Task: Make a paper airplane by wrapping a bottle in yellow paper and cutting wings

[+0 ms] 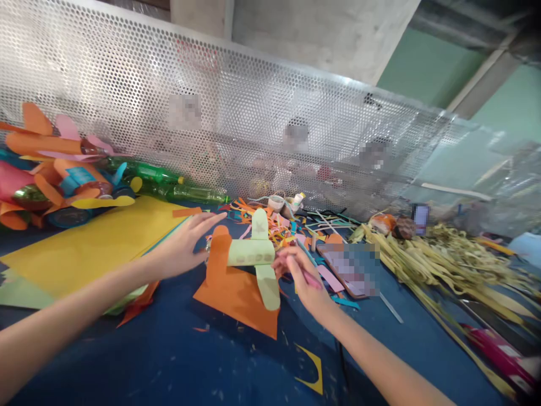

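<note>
A toy plane (249,252) with a pale green paper body and wings lies on the table in front of me. A rounded orange paper strip (218,254) crosses its left end, and small dark marks run along its side. An orange paper sheet (240,301) lies beneath it. My left hand (186,242) is beside the orange strip, its fingers stretched out and holding nothing. In my right hand (302,273) a pink pen (311,279) is gripped, close to the plane's right end. The pen's tip is hard to make out.
Yellow paper sheets (105,242) lie at left, below paper-and-bottle models (71,169) and green bottles (156,173). Paper scraps (274,217) and a phone (350,268) sit beyond my right hand. Dried leaf strips (448,270) spread right. A perforated metal panel (253,113) stands behind.
</note>
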Demonstrator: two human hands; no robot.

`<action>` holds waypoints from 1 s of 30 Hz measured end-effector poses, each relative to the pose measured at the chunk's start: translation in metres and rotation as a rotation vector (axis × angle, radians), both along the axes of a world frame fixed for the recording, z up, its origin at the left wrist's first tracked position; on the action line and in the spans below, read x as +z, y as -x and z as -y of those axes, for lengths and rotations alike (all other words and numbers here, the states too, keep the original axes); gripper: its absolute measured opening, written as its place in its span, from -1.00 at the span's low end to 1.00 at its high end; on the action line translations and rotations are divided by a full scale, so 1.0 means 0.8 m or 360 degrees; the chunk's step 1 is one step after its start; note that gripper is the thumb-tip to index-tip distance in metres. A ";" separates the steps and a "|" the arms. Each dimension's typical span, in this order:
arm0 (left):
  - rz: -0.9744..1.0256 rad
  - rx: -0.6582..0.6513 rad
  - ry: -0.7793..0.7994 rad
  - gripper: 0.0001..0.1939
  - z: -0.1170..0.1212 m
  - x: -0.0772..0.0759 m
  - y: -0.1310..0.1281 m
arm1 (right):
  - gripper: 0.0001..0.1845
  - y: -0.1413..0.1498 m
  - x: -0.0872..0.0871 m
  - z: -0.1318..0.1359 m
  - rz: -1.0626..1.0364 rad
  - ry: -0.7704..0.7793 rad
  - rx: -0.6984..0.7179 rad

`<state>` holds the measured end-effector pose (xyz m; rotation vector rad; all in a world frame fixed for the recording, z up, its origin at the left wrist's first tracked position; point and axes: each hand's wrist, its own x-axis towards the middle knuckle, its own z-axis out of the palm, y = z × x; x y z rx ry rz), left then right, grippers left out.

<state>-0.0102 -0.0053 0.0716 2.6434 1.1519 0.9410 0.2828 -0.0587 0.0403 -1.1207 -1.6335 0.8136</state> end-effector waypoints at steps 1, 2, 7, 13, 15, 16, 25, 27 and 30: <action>0.0103 0.0132 -0.0208 -0.43 0.009 0.004 -0.009 | -0.81 -0.002 -0.007 0.008 0.0067 0.0006 0.0003; 0.0142 0.0167 -0.0359 -0.57 0.019 0.006 -0.020 | -0.82 -0.005 -0.012 0.014 0.0127 0.0009 -0.0009; -0.0517 -0.0505 -0.0581 -0.62 0.067 -0.023 -0.088 | -0.83 -0.011 -0.015 0.024 0.0219 -0.0018 -0.0065; -0.0773 -0.0537 -0.0835 -0.69 0.067 -0.067 -0.134 | -0.80 -0.009 -0.008 0.034 0.0064 0.0098 0.0034; -0.0759 -0.0502 -0.0776 -0.71 0.062 -0.070 -0.132 | -0.83 -0.009 -0.009 0.036 -0.0059 0.0191 0.0035; -0.0729 -0.0487 -0.0727 -0.72 0.062 -0.070 -0.130 | -0.87 -0.009 -0.010 0.036 -0.0113 0.0226 0.0046; -0.0396 -0.0413 -0.0034 -0.71 0.089 -0.079 -0.113 | -0.78 -0.008 -0.022 0.026 -0.0168 0.0420 0.0059; -0.0374 -0.0345 0.0091 -0.67 0.093 -0.083 -0.109 | -0.86 -0.005 -0.025 0.023 -0.0142 0.0406 0.0008; -0.0386 -0.0314 0.0175 -0.53 0.097 -0.089 -0.103 | -0.85 0.000 -0.032 0.018 -0.0025 0.0313 -0.0082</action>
